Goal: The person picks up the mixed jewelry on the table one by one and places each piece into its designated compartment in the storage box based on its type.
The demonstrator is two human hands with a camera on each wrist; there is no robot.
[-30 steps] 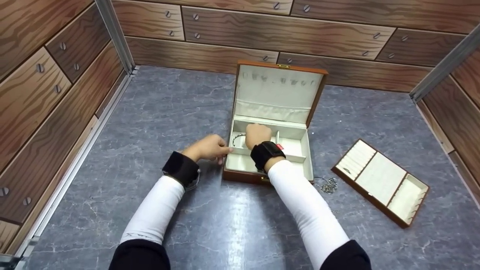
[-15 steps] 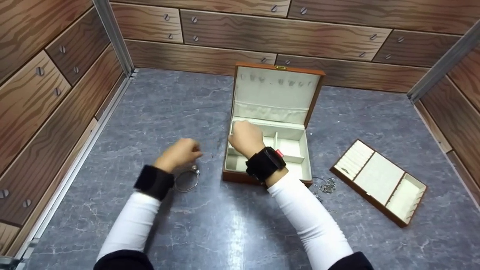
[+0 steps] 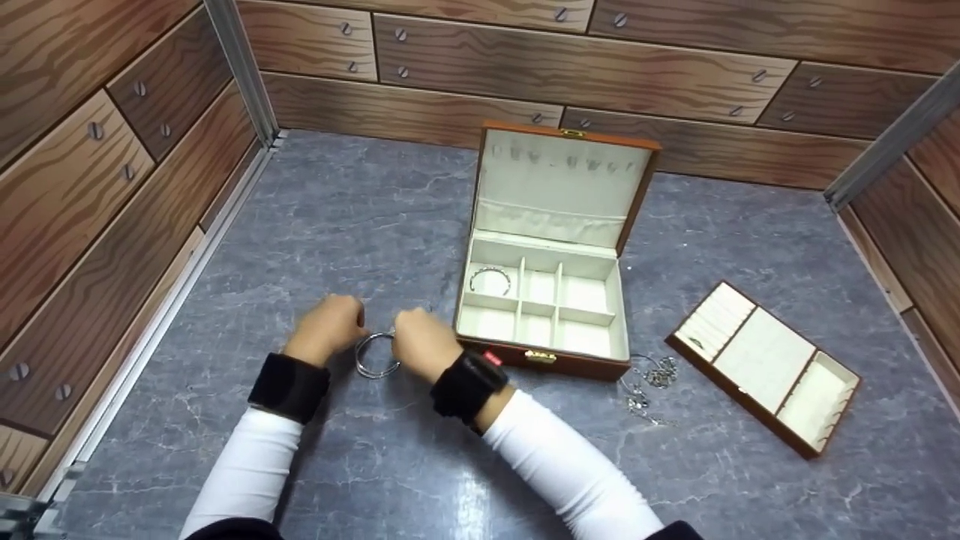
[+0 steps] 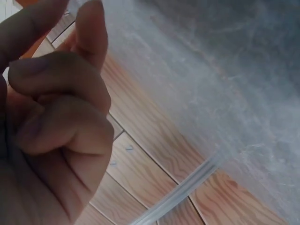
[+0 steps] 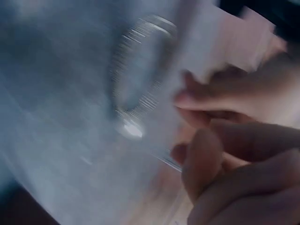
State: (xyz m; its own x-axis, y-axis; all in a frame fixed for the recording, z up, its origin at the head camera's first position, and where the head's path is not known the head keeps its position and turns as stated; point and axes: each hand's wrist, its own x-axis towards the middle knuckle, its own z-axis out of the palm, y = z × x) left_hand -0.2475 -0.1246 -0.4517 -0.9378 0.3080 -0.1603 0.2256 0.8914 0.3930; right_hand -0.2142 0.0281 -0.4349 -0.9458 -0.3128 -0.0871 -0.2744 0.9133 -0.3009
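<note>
A silver bangle [image 3: 377, 355] lies on the grey marbled surface between my two hands, left of the box. My left hand [image 3: 328, 330] is just left of it, fingers loosely curled with nothing visible in them. Coming from the right, my right hand [image 3: 425, 345] has its fingertips close to the bangle's right side. In the right wrist view the blurred bangle [image 5: 140, 68] shows apart from my bent fingers [image 5: 204, 159]. A brown jewelry box [image 3: 544, 367] stands with its lid up, and another bracelet [image 3: 490, 280] rests in its back left compartment.
Right of the box lies a tangle of silver chains [image 3: 660, 373]. Beyond it sits a brown tray [image 3: 765, 352] with ring rolls and compartments. Wood-patterned walls [image 3: 480, 52] enclose the back and both sides.
My right hand has left the back left compartment, where the bracelet stays, and moved left and nearer to the bangle. My left hand has drawn away from the box to the left.
</note>
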